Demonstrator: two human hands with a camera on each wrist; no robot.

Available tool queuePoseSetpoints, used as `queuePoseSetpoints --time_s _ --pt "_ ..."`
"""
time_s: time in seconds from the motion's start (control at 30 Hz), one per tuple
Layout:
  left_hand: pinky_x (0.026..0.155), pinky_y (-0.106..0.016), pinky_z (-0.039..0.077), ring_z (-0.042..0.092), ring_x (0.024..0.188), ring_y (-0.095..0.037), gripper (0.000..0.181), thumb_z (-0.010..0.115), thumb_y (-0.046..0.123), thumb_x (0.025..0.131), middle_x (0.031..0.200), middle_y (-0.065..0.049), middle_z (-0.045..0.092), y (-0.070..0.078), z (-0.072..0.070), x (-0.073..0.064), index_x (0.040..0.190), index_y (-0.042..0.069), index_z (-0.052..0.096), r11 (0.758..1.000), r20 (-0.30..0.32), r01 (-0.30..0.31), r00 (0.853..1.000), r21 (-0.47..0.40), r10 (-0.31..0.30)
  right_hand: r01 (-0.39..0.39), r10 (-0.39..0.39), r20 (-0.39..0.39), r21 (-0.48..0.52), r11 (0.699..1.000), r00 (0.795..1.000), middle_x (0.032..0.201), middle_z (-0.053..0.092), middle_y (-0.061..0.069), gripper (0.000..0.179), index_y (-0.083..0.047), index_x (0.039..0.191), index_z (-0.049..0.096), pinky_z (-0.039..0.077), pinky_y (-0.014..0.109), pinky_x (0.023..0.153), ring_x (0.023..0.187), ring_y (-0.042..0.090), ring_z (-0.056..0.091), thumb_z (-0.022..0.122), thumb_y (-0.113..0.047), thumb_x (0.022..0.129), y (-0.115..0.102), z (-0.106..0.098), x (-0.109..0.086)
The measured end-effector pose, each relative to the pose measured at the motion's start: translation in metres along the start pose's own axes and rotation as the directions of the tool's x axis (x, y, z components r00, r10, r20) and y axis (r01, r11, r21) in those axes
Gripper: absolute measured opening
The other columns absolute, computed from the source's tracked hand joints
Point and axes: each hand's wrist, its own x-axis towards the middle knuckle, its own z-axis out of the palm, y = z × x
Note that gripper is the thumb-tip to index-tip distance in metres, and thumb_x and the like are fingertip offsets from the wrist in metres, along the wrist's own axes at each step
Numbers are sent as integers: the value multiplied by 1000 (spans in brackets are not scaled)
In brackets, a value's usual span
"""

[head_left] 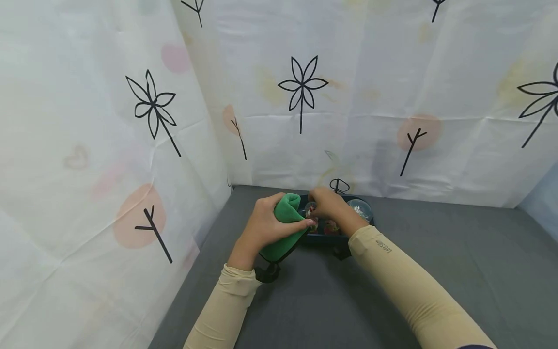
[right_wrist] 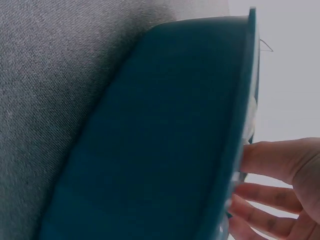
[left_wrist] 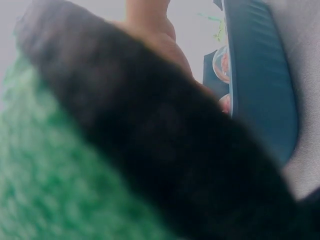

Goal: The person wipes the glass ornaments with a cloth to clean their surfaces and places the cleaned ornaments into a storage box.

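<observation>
My left hand (head_left: 267, 220) grips a folded green cloth (head_left: 285, 208) with a dark edge, at the tray's left front. In the left wrist view the cloth (left_wrist: 65, 165) and its black edge fill most of the picture. My right hand (head_left: 329, 206) reaches down into a dark blue tray (head_left: 324, 240). Its thumb and fingers (right_wrist: 267, 197) curl around a small clear jar (head_left: 311, 208) with red and white contents; the tray rim partly hides the fingertips in the right wrist view.
Other clear round containers sit in the tray, one (head_left: 360, 208) with whitish contents at its right end, another (head_left: 331, 227) with reddish contents at the front. The tray stands on a grey table (head_left: 436, 242) near the back. A white patterned cloth (head_left: 370, 97) hangs behind.
</observation>
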Motion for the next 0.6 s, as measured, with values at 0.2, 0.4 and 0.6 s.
queuePoseSetpoints --time_s 0.2,0.4,0.6 --pt "55 -31 58 66 65 -10 40 93 49 80 81 8 69 0 1 -2 104 25 71 1000 15 6 1000 -25 -6 16 -16 3 -18 1000 1000 137 68 17 42 -4 137 65 58 52 99 122 34 67 77 -17 99 -6 -12 -14" --pt "57 -31 59 66 68 -11 42 92 48 81 86 7 71 0 0 -5 110 24 73 999 21 33 999 -33 -32 109 -115 -75 -78 991 991 131 71 15 38 -6 132 68 59 50 96 117 32 69 78 -21 99 -6 -26 -33" --pt "58 -31 59 66 67 -11 43 92 48 82 86 8 70 -3 3 -7 110 22 73 998 50 32 998 -46 -30 212 -237 -227 -130 969 945 120 74 10 35 -9 126 73 61 48 89 107 29 71 79 -28 98 -3 -36 -58"
